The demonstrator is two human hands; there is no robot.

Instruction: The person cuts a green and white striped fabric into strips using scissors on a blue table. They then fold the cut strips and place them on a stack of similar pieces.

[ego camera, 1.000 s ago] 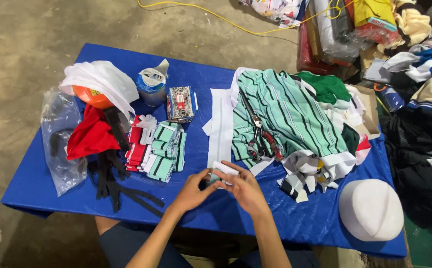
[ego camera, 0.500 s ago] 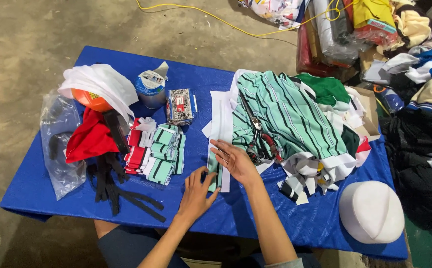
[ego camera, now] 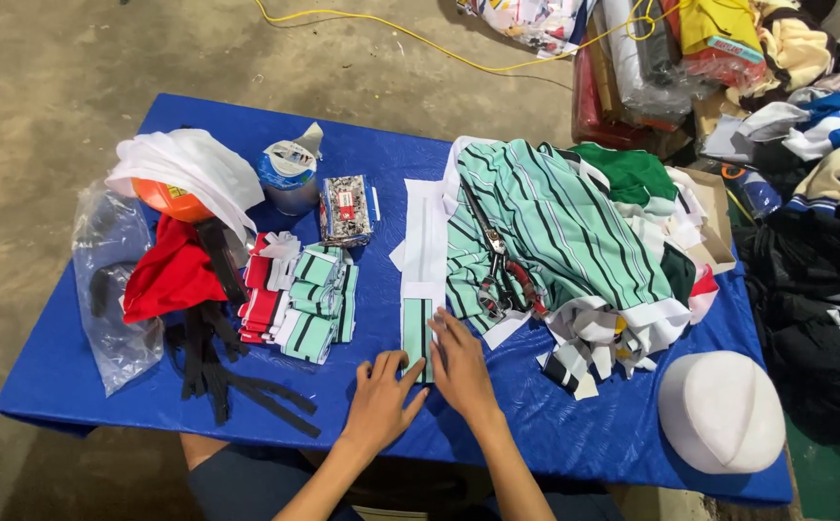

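A small mint-green striped fabric piece (ego camera: 416, 326) lies flat on the blue table (ego camera: 555, 434), just below a long white strip (ego camera: 424, 246). My left hand (ego camera: 379, 397) rests flat with its fingertips on the piece's lower edge. My right hand (ego camera: 459, 362) lies flat beside it, fingers touching the piece's right side. Neither hand grips anything. Scissors (ego camera: 497, 275) lie on a large green striped cloth (ego camera: 545, 227) to the right of my hands.
Stacked small green and red fabric pieces (ego camera: 299, 299) sit left of my hands, with black strips (ego camera: 217, 371), a red cloth (ego camera: 171, 275), a plastic bag (ego camera: 116, 289), a tape roll (ego camera: 288, 174) and a small box (ego camera: 345, 207). A white cap (ego camera: 721, 410) sits right. Clothing piles lie beyond.
My hands held something small between them near the table's front. They have since laid the striped piece flat below the white strip and now press on it with open fingers.
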